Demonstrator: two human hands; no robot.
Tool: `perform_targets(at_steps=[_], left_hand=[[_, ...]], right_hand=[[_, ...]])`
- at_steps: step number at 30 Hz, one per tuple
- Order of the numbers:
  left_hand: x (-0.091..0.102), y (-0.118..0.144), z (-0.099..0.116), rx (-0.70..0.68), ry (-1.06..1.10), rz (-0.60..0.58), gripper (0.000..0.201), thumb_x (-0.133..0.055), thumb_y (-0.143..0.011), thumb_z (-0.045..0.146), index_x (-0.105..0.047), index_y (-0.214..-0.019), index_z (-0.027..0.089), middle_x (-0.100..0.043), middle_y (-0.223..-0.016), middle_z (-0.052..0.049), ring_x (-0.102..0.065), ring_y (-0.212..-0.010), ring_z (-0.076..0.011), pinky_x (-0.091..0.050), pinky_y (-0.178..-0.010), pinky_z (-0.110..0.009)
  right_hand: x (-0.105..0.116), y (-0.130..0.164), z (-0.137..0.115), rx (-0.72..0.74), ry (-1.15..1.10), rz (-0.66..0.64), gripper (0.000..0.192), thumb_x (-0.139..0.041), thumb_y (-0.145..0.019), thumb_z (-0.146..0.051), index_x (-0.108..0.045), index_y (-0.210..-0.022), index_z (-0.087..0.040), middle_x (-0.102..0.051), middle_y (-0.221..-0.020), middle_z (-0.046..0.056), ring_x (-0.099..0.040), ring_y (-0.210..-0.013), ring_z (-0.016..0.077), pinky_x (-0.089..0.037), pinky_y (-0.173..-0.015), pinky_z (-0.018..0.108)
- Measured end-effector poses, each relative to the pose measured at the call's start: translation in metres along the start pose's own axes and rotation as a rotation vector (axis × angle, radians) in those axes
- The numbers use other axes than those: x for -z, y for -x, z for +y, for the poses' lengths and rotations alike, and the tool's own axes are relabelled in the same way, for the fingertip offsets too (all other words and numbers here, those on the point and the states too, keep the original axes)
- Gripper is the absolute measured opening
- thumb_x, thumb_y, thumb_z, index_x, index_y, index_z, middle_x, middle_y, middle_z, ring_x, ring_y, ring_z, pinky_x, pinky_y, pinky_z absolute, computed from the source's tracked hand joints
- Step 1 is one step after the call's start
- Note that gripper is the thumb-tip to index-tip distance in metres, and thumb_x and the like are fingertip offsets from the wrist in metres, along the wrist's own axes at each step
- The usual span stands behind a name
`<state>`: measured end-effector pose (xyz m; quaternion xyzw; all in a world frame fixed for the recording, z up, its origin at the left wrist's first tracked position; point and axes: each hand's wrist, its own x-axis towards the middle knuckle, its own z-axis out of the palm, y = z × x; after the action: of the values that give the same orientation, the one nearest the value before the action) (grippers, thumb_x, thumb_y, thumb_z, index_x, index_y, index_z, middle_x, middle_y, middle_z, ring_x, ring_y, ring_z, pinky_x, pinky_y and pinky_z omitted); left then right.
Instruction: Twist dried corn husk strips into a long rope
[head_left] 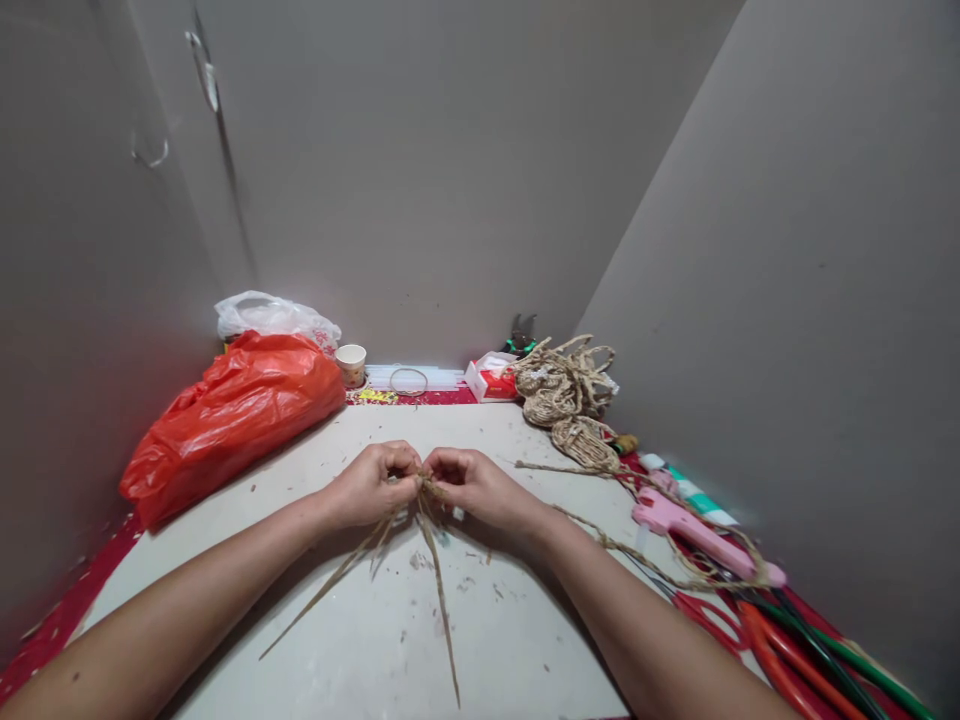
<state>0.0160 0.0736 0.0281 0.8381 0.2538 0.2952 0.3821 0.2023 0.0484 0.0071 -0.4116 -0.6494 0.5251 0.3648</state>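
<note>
Over the board (352,650), the left hand (377,486) and right hand (478,490) pinch a straw knot (426,482); strands (439,585) trail toward six and seven o'clock. Coils (583,443) lie at two, a bag (247,410) at ten.

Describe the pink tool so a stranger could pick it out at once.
Find the white board, then go to its right edge, beyond the right hand. There, beside a green-and-white item, lies the pink tool with cord across one end. Its solid pink sets it apart from the orange-red handles nearby.
</note>
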Motion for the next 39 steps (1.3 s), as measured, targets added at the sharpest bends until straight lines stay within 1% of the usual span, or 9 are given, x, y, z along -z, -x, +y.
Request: perform_targets(at_steps=[3, 9, 13, 20, 24, 30, 33, 36, 39], left_hand=[[-0.001, 0.0, -0.002, -0.008, -0.028, -0.009, 0.016, -0.049, -0.076, 0.013, -0.055, -0.061, 0.013, -0.055, -0.072, -0.001, -0.05, -0.066, -0.0096, -0.039, -0.065, -0.023], [-0.007, 0.001, -0.009, -0.086, -0.188, 0.027, 0.012, -0.05, -0.074, 0.012, -0.056, -0.063, 0.014, -0.053, -0.069, -0.001, -0.048, -0.066, -0.0105, -0.039, -0.064, -0.024], [-0.009, 0.003, -0.01, -0.104, -0.216, 0.026, 0.012, -0.05, -0.074, 0.011, -0.054, -0.063, 0.014, -0.052, -0.069, -0.001, -0.047, -0.065, -0.0099, -0.04, -0.063, -0.022], [-0.008, 0.007, -0.009, -0.261, -0.284, 0.013, 0.013, -0.046, -0.077, 0.009, -0.058, -0.077, 0.015, -0.055, -0.081, -0.004, -0.052, -0.074, -0.0108, -0.043, -0.068, -0.022], [-0.009, 0.008, -0.009, -0.355, -0.407, -0.037, 0.012, -0.045, -0.077, 0.011, -0.056, -0.077, 0.015, -0.054, -0.081, -0.005, -0.05, -0.072, -0.0117, -0.043, -0.067, -0.023], [-0.011, 0.008, -0.011, -0.392, -0.466, -0.041, 0.015, -0.042, -0.081, 0.011, -0.055, -0.084, 0.015, -0.056, -0.085, -0.007, -0.052, -0.076, -0.0124, -0.044, -0.07, -0.023], [-0.011, 0.008, -0.013, -0.418, -0.502, -0.028, 0.014, -0.041, -0.082, 0.012, -0.055, -0.086, 0.014, -0.056, -0.087, -0.008, -0.052, -0.076, -0.0127, -0.045, -0.071, -0.024], [-0.011, 0.008, -0.015, -0.448, -0.542, -0.038, 0.013, -0.043, -0.081, 0.012, -0.055, -0.086, 0.015, -0.057, -0.088, -0.008, -0.052, -0.077, -0.0133, -0.045, -0.071, -0.025], [-0.012, 0.009, -0.017, -0.474, -0.601, -0.056, 0.012, -0.043, -0.08, 0.011, -0.054, -0.084, 0.014, -0.057, -0.084, -0.008, -0.051, -0.074, -0.0137, -0.044, -0.069, -0.025]], right_hand=[[-0.002, -0.001, 0.0, 0.095, 0.204, 0.092, 0.005, -0.058, -0.07, -0.017, -0.058, -0.075, -0.015, -0.055, -0.065, -0.001, -0.047, -0.059, 0.0104, -0.037, -0.056, 0.023], [-0.009, -0.001, -0.001, 0.17, 0.488, 0.196, 0.011, -0.051, -0.066, -0.009, -0.057, -0.072, -0.016, -0.052, -0.062, -0.003, -0.045, -0.057, 0.0095, -0.036, -0.057, 0.022], [-0.01, 0.0, 0.0, 0.121, 0.321, 0.167, 0.012, -0.054, -0.067, -0.013, -0.057, -0.078, -0.016, -0.048, -0.061, -0.004, -0.043, -0.056, 0.0086, -0.036, -0.054, 0.021], [0.0, 0.004, -0.007, -0.082, -0.13, -0.025, 0.015, -0.058, -0.068, -0.018, -0.057, -0.082, -0.014, -0.054, -0.062, -0.003, -0.049, -0.052, 0.0082, -0.041, -0.054, 0.023], [0.001, 0.004, -0.006, -0.101, -0.119, -0.067, 0.015, -0.055, -0.062, -0.009, -0.056, -0.076, -0.015, -0.053, -0.053, -0.004, -0.049, -0.046, 0.0074, -0.039, -0.048, 0.021], [0.001, -0.004, 0.005, -0.186, -0.241, 0.08, 0.011, -0.055, -0.061, -0.015, -0.055, -0.072, -0.016, -0.051, -0.045, -0.006, -0.046, -0.036, 0.0074, -0.039, -0.039, 0.02], [0.004, -0.004, 0.004, -0.242, -0.3, 0.096, 0.011, -0.058, -0.061, -0.018, -0.055, -0.072, -0.016, -0.053, -0.046, -0.005, -0.046, -0.036, 0.0073, -0.042, -0.039, 0.02], [0.01, -0.001, 0.001, -0.189, -0.224, 0.012, 0.018, -0.06, -0.065, -0.019, -0.059, -0.083, -0.016, -0.052, -0.048, -0.006, -0.045, -0.04, 0.0065, -0.04, -0.041, 0.018], [0.015, 0.002, 0.0, -0.183, -0.118, -0.14, 0.015, -0.061, -0.066, -0.018, -0.061, -0.08, -0.014, -0.051, -0.049, -0.005, -0.043, -0.041, 0.0056, -0.037, -0.041, 0.017]])
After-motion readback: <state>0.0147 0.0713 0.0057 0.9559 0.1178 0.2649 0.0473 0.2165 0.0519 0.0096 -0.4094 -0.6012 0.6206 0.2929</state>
